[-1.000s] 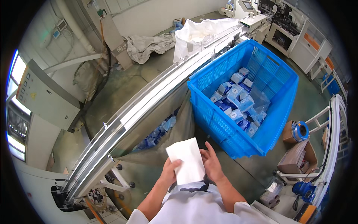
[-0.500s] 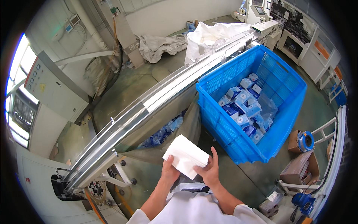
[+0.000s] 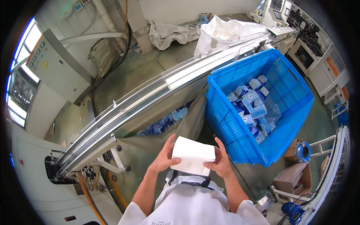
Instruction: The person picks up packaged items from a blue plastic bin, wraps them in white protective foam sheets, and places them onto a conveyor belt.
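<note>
A white stack of folded tissue paper (image 3: pixel 193 154) is held in front of my body, between both hands. My left hand (image 3: pixel 165 154) grips its left end, thumb across the near face. At the right end, my right hand (image 3: pixel 219 159) pinches it with the thumb in front and the fingers behind. Beyond the stack, a grey-brown cloth sling (image 3: pixel 195 125) hangs below the conveyor and holds blue-and-white packs (image 3: pixel 168 120). To the right stands a large blue plastic crate (image 3: pixel 234 123) with several blue-and-white tissue packs (image 3: pixel 252 100) and clear film inside.
A long metal conveyor (image 3: pixel 144 92) crosses diagonally from lower left to upper right, ending near machinery. A white sack (image 3: pixel 225 32) stands behind it. At left is a grey control cabinet (image 3: pixel 60 69). Cardboard boxes (image 3: pixel 288 178) and a blue motor (image 3: pixel 292 212) sit at lower right.
The tissue stack has turned from slanted to nearly level and shifted right. My left hand has moved up along its left end. The view has shifted slightly.
</note>
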`<act>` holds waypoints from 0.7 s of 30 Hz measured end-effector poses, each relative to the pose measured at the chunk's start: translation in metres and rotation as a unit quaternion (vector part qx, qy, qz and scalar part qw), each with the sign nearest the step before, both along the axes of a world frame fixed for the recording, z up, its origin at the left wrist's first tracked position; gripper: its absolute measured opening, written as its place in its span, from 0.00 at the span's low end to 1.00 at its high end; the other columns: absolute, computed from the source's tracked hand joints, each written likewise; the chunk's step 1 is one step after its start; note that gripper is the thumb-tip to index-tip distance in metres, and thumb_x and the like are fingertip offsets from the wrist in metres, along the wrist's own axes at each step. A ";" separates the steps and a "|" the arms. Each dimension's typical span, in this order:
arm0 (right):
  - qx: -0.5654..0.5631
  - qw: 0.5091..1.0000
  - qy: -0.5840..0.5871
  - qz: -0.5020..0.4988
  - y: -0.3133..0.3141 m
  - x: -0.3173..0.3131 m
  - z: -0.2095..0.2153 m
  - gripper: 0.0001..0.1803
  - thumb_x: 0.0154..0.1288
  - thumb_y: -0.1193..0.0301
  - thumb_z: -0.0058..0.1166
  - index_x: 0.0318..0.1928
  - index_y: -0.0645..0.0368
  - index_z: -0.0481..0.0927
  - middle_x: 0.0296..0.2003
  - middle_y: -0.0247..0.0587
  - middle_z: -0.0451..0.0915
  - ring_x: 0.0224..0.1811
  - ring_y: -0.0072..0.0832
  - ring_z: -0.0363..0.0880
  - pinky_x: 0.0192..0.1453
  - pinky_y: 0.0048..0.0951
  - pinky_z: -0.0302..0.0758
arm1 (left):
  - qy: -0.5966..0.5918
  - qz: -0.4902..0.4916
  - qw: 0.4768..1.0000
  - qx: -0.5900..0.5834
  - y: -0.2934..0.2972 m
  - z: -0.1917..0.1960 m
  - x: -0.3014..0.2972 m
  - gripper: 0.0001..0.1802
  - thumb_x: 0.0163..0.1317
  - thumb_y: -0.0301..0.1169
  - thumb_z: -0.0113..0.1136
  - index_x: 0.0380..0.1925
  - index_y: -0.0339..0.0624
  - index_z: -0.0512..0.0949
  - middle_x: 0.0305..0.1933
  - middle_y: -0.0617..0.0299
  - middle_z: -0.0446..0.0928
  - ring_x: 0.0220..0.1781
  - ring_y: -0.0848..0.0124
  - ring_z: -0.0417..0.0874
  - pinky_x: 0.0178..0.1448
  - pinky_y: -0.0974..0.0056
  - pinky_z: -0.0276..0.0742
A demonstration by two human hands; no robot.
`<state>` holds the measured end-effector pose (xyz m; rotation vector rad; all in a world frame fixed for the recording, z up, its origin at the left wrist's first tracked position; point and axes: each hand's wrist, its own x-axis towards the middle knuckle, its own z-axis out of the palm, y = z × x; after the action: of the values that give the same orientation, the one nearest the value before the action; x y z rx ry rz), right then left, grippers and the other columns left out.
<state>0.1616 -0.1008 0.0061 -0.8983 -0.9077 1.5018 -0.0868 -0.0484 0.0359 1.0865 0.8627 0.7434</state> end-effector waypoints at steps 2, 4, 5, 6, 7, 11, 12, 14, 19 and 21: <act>-0.005 1.000 -0.002 0.019 0.000 0.004 0.007 0.59 0.42 0.82 0.70 0.72 0.55 0.46 0.53 0.44 0.73 0.57 0.33 0.72 0.61 0.34 0.68 | 0.034 -0.001 0.999 0.030 -0.004 0.001 -0.001 0.62 0.42 0.27 0.73 0.72 0.44 0.40 0.65 0.49 0.61 0.67 0.59 0.65 0.69 0.59 0.59; 0.004 1.000 -0.002 0.022 0.000 0.008 0.012 0.59 0.42 0.81 0.70 0.72 0.55 0.46 0.53 0.43 0.73 0.58 0.33 0.71 0.63 0.34 0.67 | 0.084 -0.007 0.994 0.075 -0.011 0.001 -0.001 0.63 0.41 0.25 0.73 0.72 0.45 0.40 0.65 0.50 0.62 0.66 0.59 0.66 0.70 0.58 0.59; 0.010 1.000 -0.010 0.028 -0.002 0.010 0.013 0.59 0.42 0.81 0.70 0.72 0.55 0.46 0.53 0.43 0.72 0.58 0.33 0.71 0.63 0.34 0.66 | 0.098 -0.005 0.992 0.076 -0.015 0.004 0.000 0.63 0.41 0.25 0.73 0.72 0.45 0.40 0.64 0.50 0.63 0.66 0.59 0.66 0.70 0.58 0.59; 0.016 0.999 -0.018 0.033 -0.004 0.013 0.013 0.59 0.42 0.81 0.70 0.72 0.55 0.46 0.54 0.43 0.72 0.59 0.33 0.70 0.64 0.34 0.65 | 0.111 -0.003 0.991 0.077 -0.018 0.010 0.002 0.62 0.41 0.24 0.74 0.72 0.46 0.41 0.64 0.50 0.64 0.65 0.59 0.67 0.70 0.58 0.59; 0.022 0.999 -0.027 0.038 -0.006 0.015 0.012 0.59 0.42 0.81 0.70 0.72 0.55 0.46 0.54 0.43 0.72 0.60 0.33 0.70 0.64 0.34 0.65 | 0.125 -0.001 0.989 0.077 -0.021 0.012 0.005 0.62 0.41 0.24 0.74 0.72 0.46 0.41 0.63 0.51 0.64 0.65 0.59 0.68 0.70 0.58 0.59; -0.005 0.999 -0.004 0.041 -0.014 0.016 0.006 0.59 0.43 0.80 0.71 0.72 0.55 0.45 0.56 0.44 0.70 0.61 0.33 0.68 0.65 0.34 0.64 | 0.080 0.059 0.995 0.030 -0.032 0.000 0.010 0.62 0.39 0.23 0.74 0.72 0.45 0.43 0.58 0.52 0.67 0.61 0.61 0.70 0.67 0.58 0.62; -0.006 0.999 -0.004 0.044 -0.016 0.016 0.003 0.59 0.43 0.79 0.71 0.72 0.55 0.45 0.56 0.44 0.70 0.61 0.33 0.68 0.65 0.35 0.64 | 0.074 0.059 0.995 0.024 -0.033 -0.003 0.011 0.62 0.40 0.24 0.74 0.72 0.45 0.43 0.59 0.51 0.67 0.62 0.60 0.69 0.69 0.57 0.61; -0.006 0.999 -0.019 0.049 -0.019 0.018 0.001 0.60 0.44 0.79 0.72 0.72 0.55 0.45 0.57 0.44 0.70 0.61 0.33 0.68 0.65 0.35 0.64 | 0.060 0.061 0.996 0.016 -0.033 -0.008 0.012 0.61 0.41 0.25 0.75 0.72 0.45 0.43 0.60 0.50 0.66 0.63 0.60 0.69 0.70 0.56 0.60; -0.011 0.999 -0.042 0.019 -0.024 0.017 -0.003 0.60 0.44 0.78 0.72 0.72 0.55 0.44 0.56 0.45 0.70 0.60 0.34 0.70 0.62 0.35 0.67 | 0.062 0.038 0.997 -0.007 -0.028 -0.013 0.014 0.59 0.45 0.29 0.74 0.72 0.44 0.42 0.61 0.50 0.66 0.62 0.60 0.70 0.69 0.57 0.61; -0.013 0.999 -0.047 0.004 -0.024 0.016 -0.004 0.60 0.44 0.79 0.72 0.72 0.55 0.44 0.55 0.45 0.71 0.59 0.34 0.71 0.62 0.35 0.68 | 0.077 0.024 0.997 -0.011 -0.026 -0.013 0.015 0.59 0.47 0.31 0.73 0.72 0.44 0.42 0.61 0.49 0.66 0.62 0.61 0.70 0.68 0.58 0.62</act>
<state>0.1780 -0.1251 0.0024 -0.9928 -0.9626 1.4905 -0.0721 -0.0748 0.0228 1.1170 1.0290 0.6955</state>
